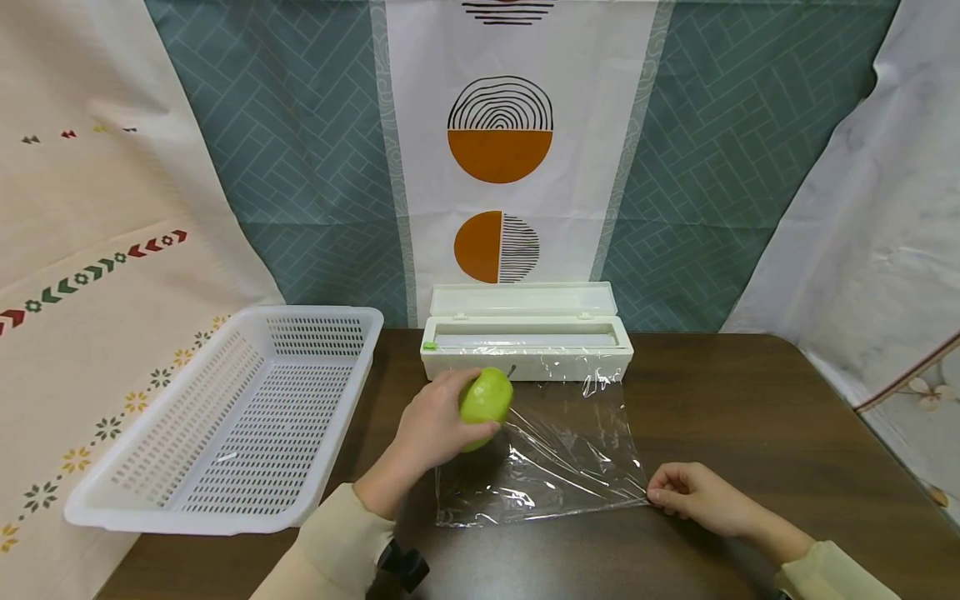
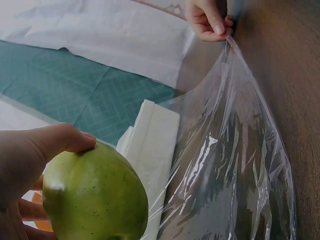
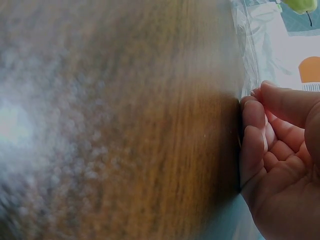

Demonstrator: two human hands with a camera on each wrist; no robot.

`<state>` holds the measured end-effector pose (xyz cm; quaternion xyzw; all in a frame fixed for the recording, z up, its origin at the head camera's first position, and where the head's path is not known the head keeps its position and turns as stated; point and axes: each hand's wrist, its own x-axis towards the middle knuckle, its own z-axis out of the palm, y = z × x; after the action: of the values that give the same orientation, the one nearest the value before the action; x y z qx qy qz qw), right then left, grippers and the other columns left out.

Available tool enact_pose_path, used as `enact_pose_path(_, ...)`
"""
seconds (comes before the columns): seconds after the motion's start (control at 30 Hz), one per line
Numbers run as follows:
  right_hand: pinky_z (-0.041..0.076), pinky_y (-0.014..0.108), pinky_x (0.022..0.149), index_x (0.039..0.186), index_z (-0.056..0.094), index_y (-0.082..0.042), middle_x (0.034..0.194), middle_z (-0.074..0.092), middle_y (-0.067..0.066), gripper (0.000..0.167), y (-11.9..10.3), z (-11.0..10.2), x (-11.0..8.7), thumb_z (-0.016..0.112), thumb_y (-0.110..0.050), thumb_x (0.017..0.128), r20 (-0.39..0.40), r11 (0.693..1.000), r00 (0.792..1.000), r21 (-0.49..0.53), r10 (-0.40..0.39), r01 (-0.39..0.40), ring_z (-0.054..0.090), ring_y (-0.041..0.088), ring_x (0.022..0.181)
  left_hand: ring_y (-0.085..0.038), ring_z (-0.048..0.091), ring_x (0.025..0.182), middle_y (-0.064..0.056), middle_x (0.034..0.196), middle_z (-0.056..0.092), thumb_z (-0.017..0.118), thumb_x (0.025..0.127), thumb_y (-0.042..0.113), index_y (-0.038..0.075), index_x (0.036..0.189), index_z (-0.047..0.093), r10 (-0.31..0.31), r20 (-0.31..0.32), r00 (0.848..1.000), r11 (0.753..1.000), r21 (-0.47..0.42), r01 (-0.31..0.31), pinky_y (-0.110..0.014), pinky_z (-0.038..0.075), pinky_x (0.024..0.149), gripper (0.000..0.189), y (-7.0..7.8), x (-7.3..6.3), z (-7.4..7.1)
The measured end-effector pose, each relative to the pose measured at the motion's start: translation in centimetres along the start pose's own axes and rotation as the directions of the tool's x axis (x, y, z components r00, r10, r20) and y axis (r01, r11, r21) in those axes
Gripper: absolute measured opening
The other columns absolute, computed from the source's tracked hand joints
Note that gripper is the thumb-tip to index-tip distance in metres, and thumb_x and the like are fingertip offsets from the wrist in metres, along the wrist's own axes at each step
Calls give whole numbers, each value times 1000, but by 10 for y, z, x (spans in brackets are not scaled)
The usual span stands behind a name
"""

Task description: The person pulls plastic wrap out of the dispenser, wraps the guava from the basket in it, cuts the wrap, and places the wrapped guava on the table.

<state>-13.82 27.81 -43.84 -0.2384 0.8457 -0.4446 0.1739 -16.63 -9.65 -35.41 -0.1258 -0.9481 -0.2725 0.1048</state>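
Observation:
My left hand (image 1: 437, 421) grips a green pear (image 1: 487, 397) above the table, thumb on one side and fingers round the other; a dark stem sticks out of the fruit. Below it spreads a sheet of clear plastic wrap (image 1: 555, 475), wrinkled and shiny, running out from the front of a white wrap dispenser (image 1: 525, 363). Between thumb and fingertips, my right hand (image 1: 693, 496) pinches the near right corner of the wrap. From the left wrist view, creases fan out from that pinched corner, and the pear (image 2: 95, 195) fills the lower left.
The dispenser's lid (image 1: 525, 298) stands raised at the back, with a small green piece (image 1: 429, 345) at the box's left end. A white perforated plastic basket (image 1: 352, 400) is on the left. Patterned cloths (image 1: 315, 167) hang behind the dark wooden table (image 1: 712, 400).

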Motion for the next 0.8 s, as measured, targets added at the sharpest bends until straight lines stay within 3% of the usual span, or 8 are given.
enact_pose_path(0.8,44,23,51,90,61,-2,71,58,-2,15,1,0,0,54,-14,95,-2,1000,1000,-10,-22,22,51,1,63,-27,60,95,-6,119,61,80,66,39,16,128,57,120,52,991,992,26,-122,-38,47,72,70,12,8,24)
